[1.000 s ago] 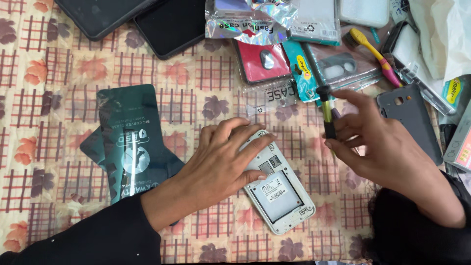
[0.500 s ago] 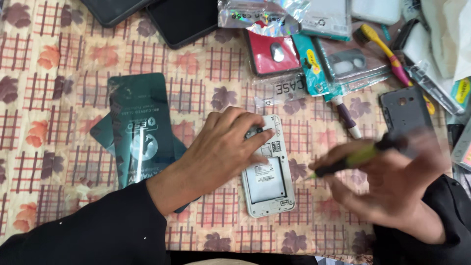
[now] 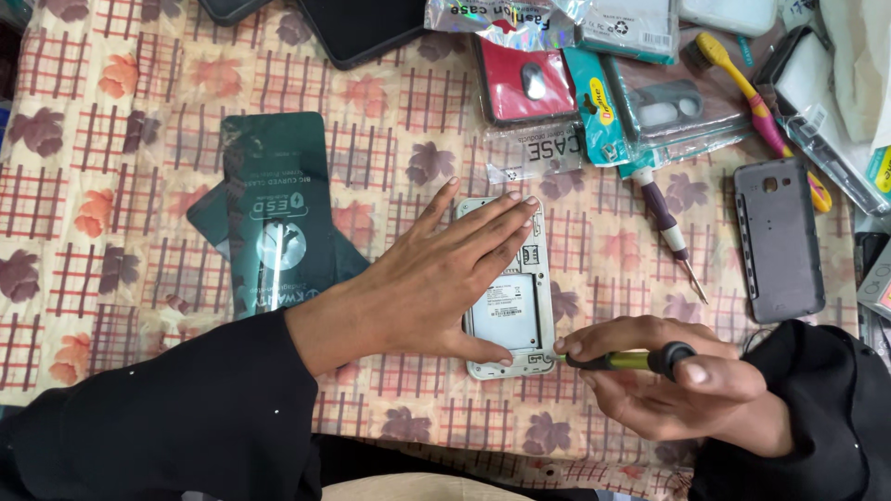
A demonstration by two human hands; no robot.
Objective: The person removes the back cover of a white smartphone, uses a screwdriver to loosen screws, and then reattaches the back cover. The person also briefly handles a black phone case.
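A phone (image 3: 510,311) lies face down on the patterned tablecloth (image 3: 121,186) with its back cover off, so the grey inner frame and battery show. My left hand (image 3: 436,278) lies flat on its upper left part, fingers spread, pressing it down. In my right hand (image 3: 668,385) I grip a green-and-black screwdriver (image 3: 631,359), whose tip touches the phone's lower right corner. The removed dark grey back cover (image 3: 778,239) rests to the right.
A second screwdriver with a purple handle (image 3: 664,223) lies beyond the phone. Dark green screen-protector packets (image 3: 274,213) lie to the left. Packaged phone cases (image 3: 594,83), a red case (image 3: 524,79) and a yellow-pink toothbrush (image 3: 756,107) crowd the far right.
My right hand has swung the green screwdriver down from mid-air to the phone's lower right corner. My left hand has flattened and spread over the phone, which now lies more upright.
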